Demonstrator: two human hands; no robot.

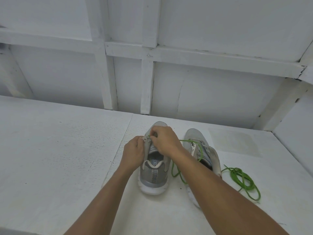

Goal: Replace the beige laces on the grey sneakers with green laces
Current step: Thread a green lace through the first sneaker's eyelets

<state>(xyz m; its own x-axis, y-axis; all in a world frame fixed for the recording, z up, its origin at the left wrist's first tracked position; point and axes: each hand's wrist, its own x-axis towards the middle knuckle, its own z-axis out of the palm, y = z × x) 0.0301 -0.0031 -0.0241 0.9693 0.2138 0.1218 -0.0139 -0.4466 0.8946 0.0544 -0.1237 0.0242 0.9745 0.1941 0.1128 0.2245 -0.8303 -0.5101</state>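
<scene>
The thin green lace [187, 141] meets the eyelets of the grey mesh sneaker with a white sole [153, 177]. This sneaker stands upright on the white painted table [59, 158] with its heel toward us. We see the right hand [165, 141] curled over the front of the shoe, its fingertips pinching the lace at an eyelet. The left hand [133, 153] pinches the sneaker's left eyelet edge.

From the hands the lace runs to the right across the second grey sneaker [194, 134], then drops in a loop onto the table between the two shoes. We find that second sneaker just beside the first, leaning to the right and partly hidden behind the right forearm. To its right a second green lace [243, 178] lies loosely coiled on the table. Behind the table rises a white panelled wall [203, 82].
</scene>
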